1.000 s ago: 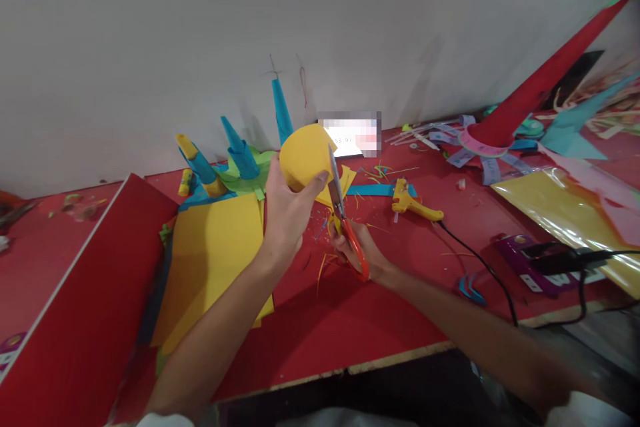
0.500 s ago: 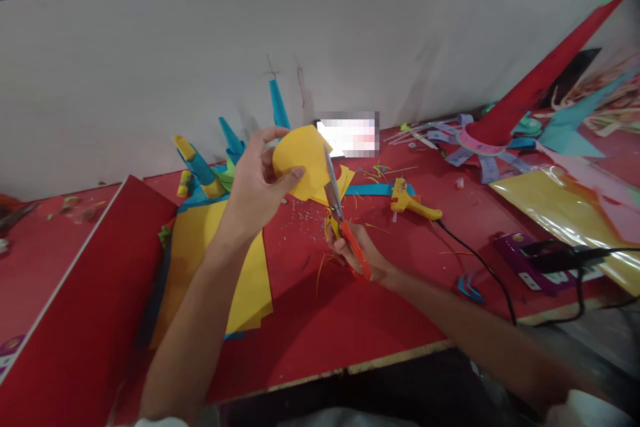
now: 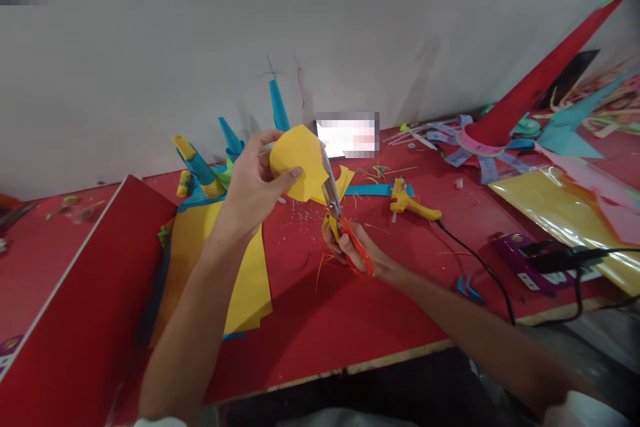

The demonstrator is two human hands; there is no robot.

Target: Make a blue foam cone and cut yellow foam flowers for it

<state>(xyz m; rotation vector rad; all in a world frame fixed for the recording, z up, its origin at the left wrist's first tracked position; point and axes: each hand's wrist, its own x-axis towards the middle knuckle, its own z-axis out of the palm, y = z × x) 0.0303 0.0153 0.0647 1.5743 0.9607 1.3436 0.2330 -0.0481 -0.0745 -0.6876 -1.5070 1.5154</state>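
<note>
My left hand (image 3: pixel 260 180) pinches a curved piece of yellow paper (image 3: pixel 299 157) between the thumb and the fingers behind it, held above the red table (image 3: pixel 320 327). In my right hand (image 3: pixel 355 247) is a pair of scissors (image 3: pixel 332 195) with orange and yellow handles. The blades point up and lie along the right edge of the yellow paper. Behind them, yellow paper offcuts (image 3: pixel 345 180) rest on the table near a blue paper strip (image 3: pixel 370 190).
A yellow glue gun (image 3: pixel 413 202) with a black cord lies to the right. Yellow sheets (image 3: pixel 247 287) are stacked under my left arm, beside a red board (image 3: pixel 95 300). A lit phone (image 3: pixel 347 137) leans on the wall. A tall red cone (image 3: pixel 540 73) stands at right.
The yellow paper has shifted slightly left and turned a little in my left hand. The scissor blades look closer together along its right edge.
</note>
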